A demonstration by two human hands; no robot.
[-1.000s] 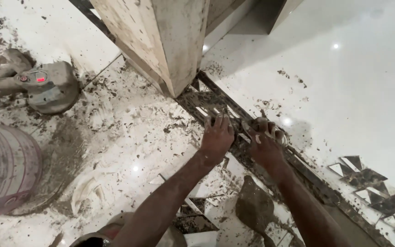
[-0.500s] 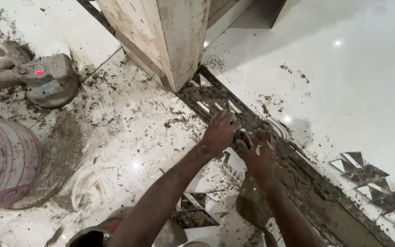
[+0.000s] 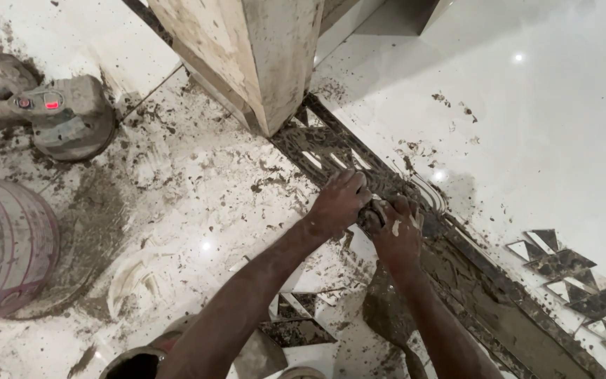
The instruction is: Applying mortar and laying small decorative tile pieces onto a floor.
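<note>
My left hand (image 3: 337, 205) and my right hand (image 3: 395, 237) meet over a dark mortar strip (image 3: 485, 309) that runs diagonally across the white floor. Their fingers curl around a small pale tile piece (image 3: 379, 209) held between them just above the strip. Both hands and forearms are smeared with mortar. Behind the hands, patterned border pieces (image 3: 324, 151) lie set in the strip up to the foot of a pillar (image 3: 247, 56).
A grinder (image 3: 64, 116) lies at the far left, with a bucket (image 3: 1, 253) below it. A mortar-covered trowel (image 3: 387, 312) rests under my right forearm. Loose triangular tile pieces (image 3: 569, 277) lie at the right, and more cut pieces (image 3: 296, 323) by my left arm.
My hands were apart and flat on the strip. They have drawn together and closed on the small piece. The view has shifted slightly.
</note>
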